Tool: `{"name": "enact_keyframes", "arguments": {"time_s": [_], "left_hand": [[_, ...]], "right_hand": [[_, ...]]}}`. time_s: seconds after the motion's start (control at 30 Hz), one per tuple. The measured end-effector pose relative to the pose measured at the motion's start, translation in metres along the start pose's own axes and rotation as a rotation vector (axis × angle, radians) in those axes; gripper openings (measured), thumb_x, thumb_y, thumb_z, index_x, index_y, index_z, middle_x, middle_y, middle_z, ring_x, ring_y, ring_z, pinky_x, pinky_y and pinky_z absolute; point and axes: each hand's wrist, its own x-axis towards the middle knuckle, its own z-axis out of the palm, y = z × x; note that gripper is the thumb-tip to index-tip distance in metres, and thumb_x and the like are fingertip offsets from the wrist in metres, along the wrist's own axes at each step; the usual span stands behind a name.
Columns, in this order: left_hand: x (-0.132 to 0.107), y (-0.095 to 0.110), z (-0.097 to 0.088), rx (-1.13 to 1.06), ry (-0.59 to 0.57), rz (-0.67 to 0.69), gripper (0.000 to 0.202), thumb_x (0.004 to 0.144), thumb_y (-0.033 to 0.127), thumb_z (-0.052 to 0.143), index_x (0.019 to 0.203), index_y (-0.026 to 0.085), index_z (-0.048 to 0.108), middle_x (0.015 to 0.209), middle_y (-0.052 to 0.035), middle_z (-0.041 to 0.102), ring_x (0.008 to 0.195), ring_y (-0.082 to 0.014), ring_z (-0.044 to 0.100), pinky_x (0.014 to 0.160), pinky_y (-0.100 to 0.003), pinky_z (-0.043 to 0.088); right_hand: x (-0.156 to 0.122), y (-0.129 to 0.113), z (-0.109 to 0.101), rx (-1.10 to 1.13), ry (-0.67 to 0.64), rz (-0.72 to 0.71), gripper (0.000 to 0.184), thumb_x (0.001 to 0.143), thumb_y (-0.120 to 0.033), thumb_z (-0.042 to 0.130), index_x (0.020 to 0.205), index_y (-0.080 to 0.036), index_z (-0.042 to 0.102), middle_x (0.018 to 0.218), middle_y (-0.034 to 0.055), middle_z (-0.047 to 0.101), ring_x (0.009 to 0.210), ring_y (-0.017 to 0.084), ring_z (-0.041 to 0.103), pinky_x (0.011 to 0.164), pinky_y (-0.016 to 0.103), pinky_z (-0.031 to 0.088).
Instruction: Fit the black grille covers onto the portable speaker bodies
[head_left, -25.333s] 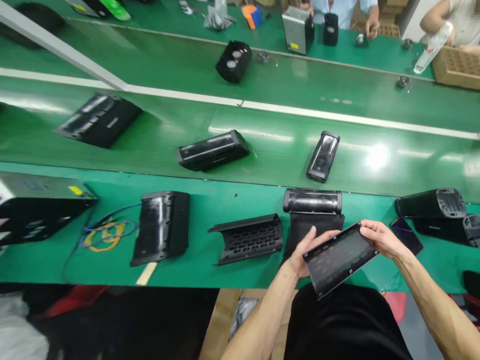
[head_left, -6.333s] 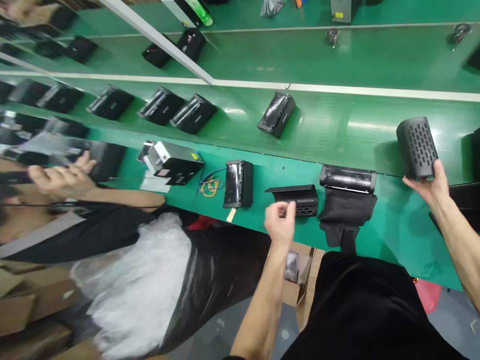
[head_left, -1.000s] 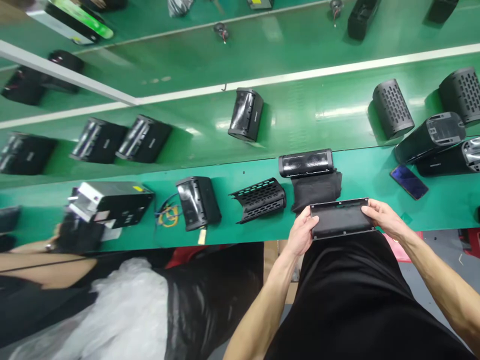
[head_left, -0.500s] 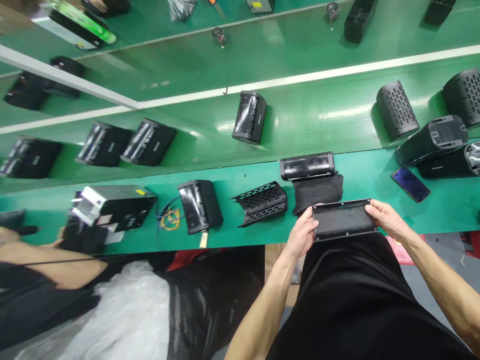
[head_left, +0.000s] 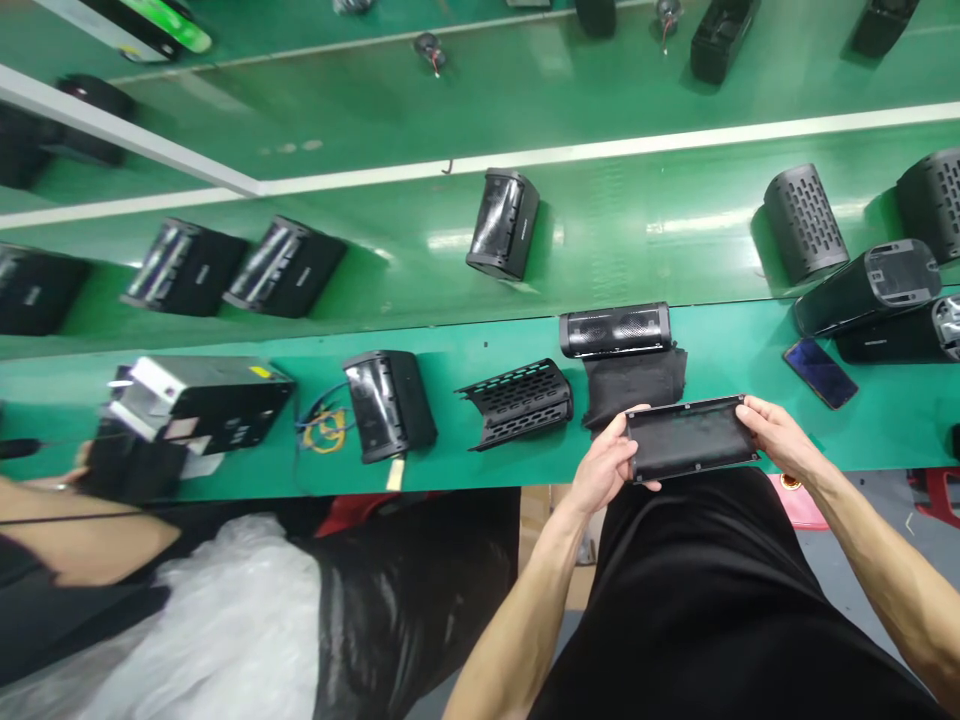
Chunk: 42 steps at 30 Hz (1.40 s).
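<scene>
I hold a flat black rectangular panel [head_left: 691,438] level over the near edge of the green bench [head_left: 487,440]. My left hand [head_left: 609,462] grips its left end and my right hand [head_left: 772,436] grips its right end. Just beyond the panel lies a folded black cloth [head_left: 634,382], and behind that a black speaker body with a mesh front [head_left: 615,329]. A perforated black grille shell [head_left: 521,401] lies to the left of the cloth.
Several black speaker housings ride the green conveyor belt [head_left: 637,250]; one [head_left: 503,222] lies just beyond the bench. Another unit [head_left: 388,403] with coiled wires [head_left: 321,430] and a metal box [head_left: 202,400] sit left. A phone [head_left: 820,372] lies right. A co-worker's arm [head_left: 67,525] is at lower left.
The panel stays held in both hands at almost the same spot; my left fingers have shifted slightly along its end. The belt's speakers have drifted a little in view.
</scene>
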Motion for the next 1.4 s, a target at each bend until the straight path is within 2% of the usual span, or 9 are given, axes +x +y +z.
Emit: {"name": "enact_keyframes", "arguments": {"time_s": [0.07, 0.27, 0.47, 0.67, 0.9, 1.03, 1.17, 1.23, 1.4], "left_hand": [[0.001, -0.001, -0.002, 0.012, -0.008, 0.0, 0.08, 0.089, 0.03, 0.075, 0.162, 0.019, 0.046, 0.079, -0.0009, 0.072, 0.065, -0.0195, 0.072, 0.059, -0.036, 0.068], [0.001, -0.003, -0.002, 0.009, -0.02, 0.022, 0.082, 0.088, 0.033, 0.078, 0.163, 0.022, 0.047, 0.086, -0.0018, 0.074, 0.066, -0.0183, 0.072, 0.062, -0.037, 0.07], [-0.009, 0.005, -0.002, 0.068, -0.108, 0.039, 0.089, 0.091, 0.036, 0.08, 0.168, 0.022, 0.038, 0.078, -0.0008, 0.074, 0.068, -0.0214, 0.077, 0.066, -0.035, 0.069], [-0.016, 0.008, -0.004, 0.087, -0.157, 0.067, 0.087, 0.092, 0.038, 0.082, 0.167, 0.025, 0.04, 0.105, -0.0093, 0.08, 0.077, -0.0237, 0.08, 0.071, -0.036, 0.069], [-0.017, 0.007, -0.011, -0.016, -0.171, 0.074, 0.08, 0.089, 0.035, 0.086, 0.159, 0.025, 0.05, 0.096, -0.0071, 0.08, 0.074, -0.024, 0.079, 0.07, -0.035, 0.067], [-0.001, 0.008, -0.024, -0.271, -0.212, 0.0, 0.062, 0.093, 0.058, 0.076, 0.142, 0.022, 0.066, 0.098, -0.0094, 0.081, 0.072, -0.0262, 0.078, 0.067, -0.042, 0.066], [0.03, 0.011, -0.033, -0.437, -0.228, -0.1, 0.077, 0.098, 0.081, 0.052, 0.125, 0.012, 0.075, 0.104, -0.0176, 0.083, 0.084, -0.0291, 0.08, 0.075, -0.039, 0.063], [0.041, 0.015, -0.033, -0.463, -0.287, -0.162, 0.08, 0.099, 0.081, 0.05, 0.125, 0.009, 0.075, 0.105, -0.0192, 0.083, 0.085, -0.0292, 0.08, 0.076, -0.038, 0.062], [0.037, 0.034, -0.033, -0.432, -0.626, -0.31, 0.089, 0.096, 0.084, 0.045, 0.131, 0.007, 0.071, 0.115, -0.0246, 0.081, 0.079, -0.0363, 0.081, 0.06, -0.041, 0.06]], "right_hand": [[0.002, 0.002, -0.001, -0.005, 0.007, -0.011, 0.06, 0.076, -0.078, 0.085, 0.088, -0.022, 0.067, 0.074, -0.0017, 0.066, 0.066, 0.015, 0.056, 0.065, 0.027, 0.05], [0.007, 0.005, -0.003, -0.044, 0.02, -0.056, 0.059, 0.08, -0.078, 0.082, 0.086, -0.022, 0.066, 0.077, -0.0014, 0.068, 0.068, 0.015, 0.056, 0.069, 0.028, 0.048], [-0.004, -0.007, 0.0, -0.052, -0.03, -0.066, 0.052, 0.084, -0.074, 0.082, 0.095, -0.024, 0.071, 0.086, 0.0016, 0.072, 0.074, 0.019, 0.061, 0.072, 0.03, 0.05], [-0.013, -0.016, 0.002, -0.048, -0.059, -0.112, 0.046, 0.086, -0.067, 0.085, 0.097, -0.023, 0.073, 0.09, 0.0022, 0.073, 0.08, 0.019, 0.063, 0.078, 0.029, 0.052], [-0.008, -0.026, 0.011, -0.023, -0.018, -0.09, 0.05, 0.079, -0.067, 0.09, 0.092, -0.022, 0.072, 0.077, -0.0008, 0.067, 0.064, 0.014, 0.055, 0.063, 0.026, 0.048], [0.003, -0.04, 0.019, 0.002, -0.075, 0.029, 0.05, 0.076, -0.064, 0.092, 0.09, -0.02, 0.072, 0.063, -0.003, 0.057, 0.049, 0.011, 0.045, 0.046, 0.024, 0.04], [0.024, -0.06, 0.032, -0.03, -0.191, 0.102, 0.05, 0.076, -0.062, 0.093, 0.087, -0.018, 0.071, 0.057, -0.0054, 0.051, 0.041, 0.007, 0.035, 0.038, 0.023, 0.032], [0.035, -0.071, 0.042, -0.083, -0.267, 0.127, 0.049, 0.077, -0.061, 0.093, 0.085, -0.018, 0.07, 0.057, -0.005, 0.053, 0.042, 0.007, 0.038, 0.038, 0.022, 0.034], [0.079, -0.108, 0.076, -0.336, -0.488, 0.16, 0.053, 0.079, -0.067, 0.09, 0.089, -0.018, 0.071, 0.064, -0.0035, 0.061, 0.047, 0.008, 0.048, 0.042, 0.02, 0.042]]}}
